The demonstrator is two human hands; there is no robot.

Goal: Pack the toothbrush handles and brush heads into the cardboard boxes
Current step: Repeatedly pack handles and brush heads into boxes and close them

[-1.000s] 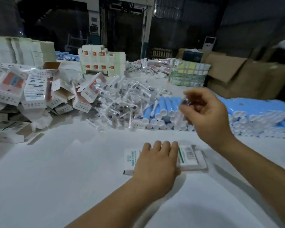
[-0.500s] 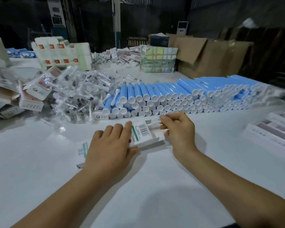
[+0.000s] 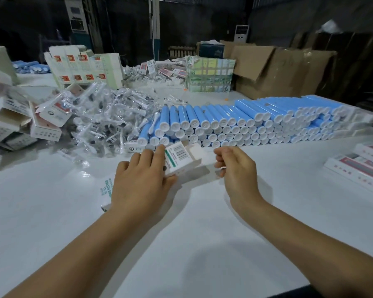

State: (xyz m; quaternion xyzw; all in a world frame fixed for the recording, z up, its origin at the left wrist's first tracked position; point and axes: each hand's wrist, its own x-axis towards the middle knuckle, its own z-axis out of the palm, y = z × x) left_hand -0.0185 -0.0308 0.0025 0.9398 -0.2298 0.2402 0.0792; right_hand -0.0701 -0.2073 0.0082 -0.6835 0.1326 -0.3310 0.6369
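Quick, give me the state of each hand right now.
Left hand: fingers straight, pressing the white cardboard box down on the table.
Right hand: fingers curled beside the box's open end; whether it holds anything cannot be told.

The white table carries stacked blue handles, bagged brush heads and boxes.
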